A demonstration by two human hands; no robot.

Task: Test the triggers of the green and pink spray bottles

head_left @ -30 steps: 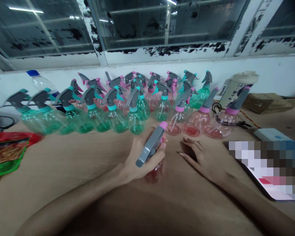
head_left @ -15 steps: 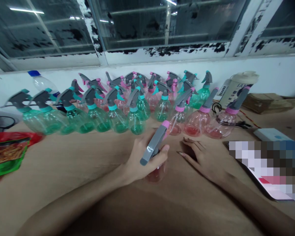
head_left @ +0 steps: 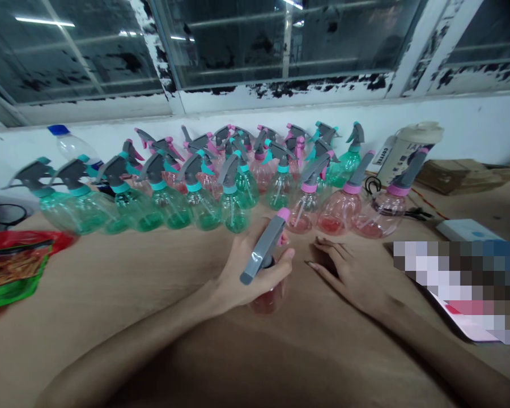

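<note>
My left hand (head_left: 250,272) is wrapped round the neck of a pink spray bottle (head_left: 267,301) with a grey trigger head and pink nozzle. That bottle stands at the near middle of the table, its head slanting up and away to the right. My right hand (head_left: 344,263) rests on the table to its right, fingers stretched out and holding nothing. Beyond the hands stand several green spray bottles (head_left: 236,212) with teal collars and several pink spray bottles (head_left: 334,212) with pink collars, in rows against the wall.
On the left lie a red and green snack packet (head_left: 17,269) and, behind, a clear bottle with a blue cap (head_left: 59,130). To the right are a pale cup (head_left: 408,150), a cardboard box (head_left: 463,173), a white box (head_left: 467,231), cables, and a partly blurred flat device (head_left: 484,328).
The thumb of my left hand has shifted slightly outward beside the spray bottle's neck. My right hand stays where it was, and the view has moved only a little.
</note>
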